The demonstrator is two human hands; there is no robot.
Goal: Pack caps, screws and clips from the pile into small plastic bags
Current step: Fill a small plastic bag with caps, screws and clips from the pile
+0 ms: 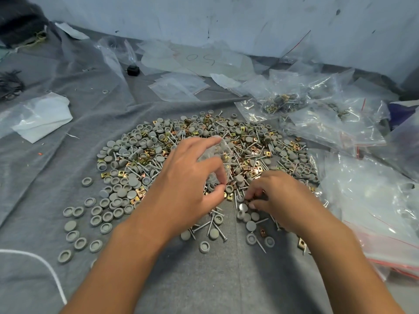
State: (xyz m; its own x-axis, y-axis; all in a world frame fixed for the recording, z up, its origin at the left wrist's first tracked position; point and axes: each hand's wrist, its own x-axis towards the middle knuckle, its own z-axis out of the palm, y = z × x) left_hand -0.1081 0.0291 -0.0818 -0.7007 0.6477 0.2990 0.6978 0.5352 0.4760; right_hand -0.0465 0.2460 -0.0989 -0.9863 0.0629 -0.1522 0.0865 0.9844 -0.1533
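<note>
A wide pile (204,155) of grey round caps, silver screws and brass clips lies on a grey cloth. Over the pile's near middle, my left hand (188,184) holds a small clear plastic bag (217,155), thumb and fingers pinching its edge. The bag holds a few pieces. Just to the right, my right hand (278,198) is low on the pile, its fingertips curled and pinching small parts near a grey cap (243,207). What exactly it pinches is hidden by the fingers.
Filled clear bags (283,103) lie at the back right, and more bags with red strips (374,211) crowd the right edge. Empty flat bags (179,87) lie behind the pile. White paper (43,116) sits left. A white cord (45,264) curves at the near left.
</note>
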